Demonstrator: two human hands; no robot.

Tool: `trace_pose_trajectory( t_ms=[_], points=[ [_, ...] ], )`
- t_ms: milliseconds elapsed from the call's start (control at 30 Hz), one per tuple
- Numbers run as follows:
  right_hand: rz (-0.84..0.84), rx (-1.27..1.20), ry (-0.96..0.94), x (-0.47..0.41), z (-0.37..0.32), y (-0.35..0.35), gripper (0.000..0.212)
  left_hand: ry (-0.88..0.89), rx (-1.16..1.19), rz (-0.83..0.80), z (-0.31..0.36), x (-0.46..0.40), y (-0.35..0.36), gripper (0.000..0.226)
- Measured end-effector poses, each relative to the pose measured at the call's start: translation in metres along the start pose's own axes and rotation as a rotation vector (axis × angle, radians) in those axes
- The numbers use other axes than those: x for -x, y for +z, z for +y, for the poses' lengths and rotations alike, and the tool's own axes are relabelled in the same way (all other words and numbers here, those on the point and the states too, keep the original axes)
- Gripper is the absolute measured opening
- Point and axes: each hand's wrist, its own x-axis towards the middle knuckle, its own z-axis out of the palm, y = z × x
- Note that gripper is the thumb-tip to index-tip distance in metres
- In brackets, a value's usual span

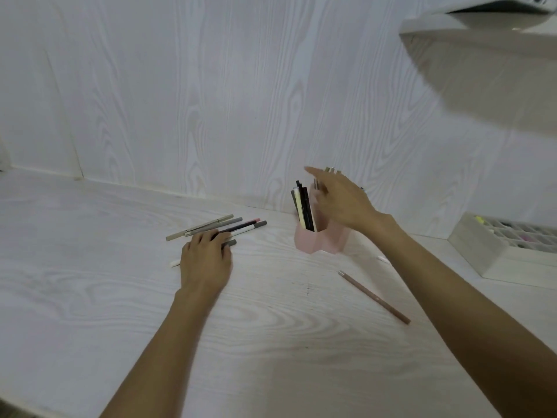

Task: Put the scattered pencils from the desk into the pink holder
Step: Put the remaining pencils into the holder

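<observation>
**Desk:** What have you got, left to right?

**Me:** On my left, the left hand point(206, 260) lies on the pale wood-grain table point(90, 282), fingers curled over the near end of a loose cluster of grey, beige and pink-tipped pencils point(217, 229). I can't tell whether it is really gripping one or only pressing on them. A small white stub point(174, 263) pokes out just beside the hand.

**Desk:** And the holder?

**Me:** Right of the cluster, close to the back wall, stands the pink angular plastic holder point(319, 241), upright, with black and cream sticks point(305, 208) already inside. My right hand point(342, 200) hovers over its mouth with fingers spread and relaxed; I see nothing held in it. Further right, one long brownish-pink pencil point(373, 297) lies alone on the table, then a cream compartment box point(497, 251) at the edge.

**Desk:** So which step?

**Me:** I'd judge a drop-off is done on the right and the left is gathering the next lot. Next calls for closing firmly on the cluster, lifting it and tipping it upright so the pencils go into the holder's opening.
</observation>
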Motion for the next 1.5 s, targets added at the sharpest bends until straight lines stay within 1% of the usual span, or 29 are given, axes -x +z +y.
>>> trace_pose_trajectory(
  t_ms=[33,67,100,133,167,200,233,267,333,400,467,533,633,733,833,867,900,967,1033,1067,1133,1200,1233,1267,1367,1433,1500],
  points=[
    [-0.022,-0.062,0.040,0.009,0.003,-0.008,0.038,0.005,0.005,0.002,0.000,0.000,0.000,0.033],
    [-0.101,-0.079,0.066,0.018,0.007,-0.015,0.026,0.013,0.011,0.006,0.000,0.000,0.000,0.032],
    [-0.242,-0.071,0.087,0.029,0.013,-0.021,0.018,0.021,0.017,0.008,0.001,0.000,0.001,0.031],
    [-0.422,-0.058,0.120,0.042,0.018,-0.025,0.022,0.028,0.018,0.006,0.001,0.000,0.000,0.030],
    [-0.598,-0.034,0.179,0.056,0.023,-0.026,0.030,0.034,0.017,0.001,0.002,-0.001,0.000,0.029],
    [-0.730,-0.005,0.240,0.068,0.026,-0.024,0.038,0.036,0.016,-0.003,0.002,-0.001,0.000,0.029],
    [-0.797,0.029,0.283,0.080,0.029,-0.020,0.045,0.035,0.016,-0.004,0.002,-0.001,0.000,0.029],
    [-0.806,0.065,0.304,0.090,0.032,-0.013,0.048,0.036,0.017,-0.001,0.001,0.000,-0.001,0.029],
    [-0.740,0.072,0.307,0.106,0.037,0.002,0.042,0.050,0.023,0.011,0.002,0.001,-0.001,0.028],
    [-0.650,-0.009,0.301,0.114,0.037,0.016,0.029,0.070,0.034,0.023,0.003,0.003,-0.001,0.026],
    [-0.551,-0.060,0.271,0.118,0.035,0.028,0.016,0.084,0.034,0.037,0.003,0.003,-0.002,0.022],
    [-0.428,-0.079,0.218,0.118,0.031,0.040,0.009,0.093,0.032,0.051,0.004,0.002,-0.003,0.017],
    [-0.203,-0.094,0.143,0.115,0.030,0.058,0.009,0.131,0.013,0.065,0.005,0.003,-0.004,0.012],
    [-0.019,-0.153,0.163,0.118,0.034,0.075,0.012,0.153,-0.008,0.088,0.009,0.005,-0.007,0.008],
    [0.053,-0.178,0.159,0.120,0.037,0.082,0.010,0.207,-0.001,0.131,0.016,0.008,-0.011,0.006],
    [0.063,-0.187,0.152,0.121,0.039,0.082,0.010,0.238,0.005,0.171,0.019,0.009,-0.011,0.007],
    [0.074,-0.196,0.143,0.121,0.038,0.084,0.011,0.233,0.022,0.225,0.018,0.010,-0.014,0.010],
    [0.089,-0.217,0.138,0.120,0.039,0.084,0.011,0.117,0.102,0.359,0.022,0.009,-0.020,0.018],
    [0.095,-0.231,0.132,0.119,0.040,0.084,0.011,0.001,0.275,0.517,0.039,0.003,-0.032,0.023],
    [0.097,-0.235,0.127,0.119,0.041,0.085,0.012,-0.017,0.403,0.577,0.054,-0.001,-0.040,0.025],
    [0.106,-0.237,0.113,0.120,0.042,0.085,0.012,0.008,0.700,0.628,0.094,-0.016,-0.058,0.027],
    [0.117,-0.244,0.110,0.121,0.043,0.086,0.012,0.070,0.922,0.600,0.135,-0.030,-0.073,0.024],
    [0.121,-0.250,0.110,0.121,0.044,0.086,0.012,0.110,0.968,0.561,0.155,-0.036,-0.078,0.022],
    [0.122,-0.256,0.107,0.122,0.044,0.086,0.012,0.150,0.971,0.508,0.173,-0.042,-0.079,0.020],
    [0.127,-0.258,0.097,0.122,0.043,0.086,0.013,0.240,0.888,0.348,0.208,-0.048,-0.068,0.014],
    [0.128,-0.251,0.092,0.123,0.043,0.085,0.014,0.255,0.821,0.285,0.218,-0.049,-0.053,0.013],
    [0.124,-0.242,0.086,0.123,0.042,0.085,0.015,0.234,0.756,0.203,0.217,-0.049,-0.036,0.012]
  ],
)
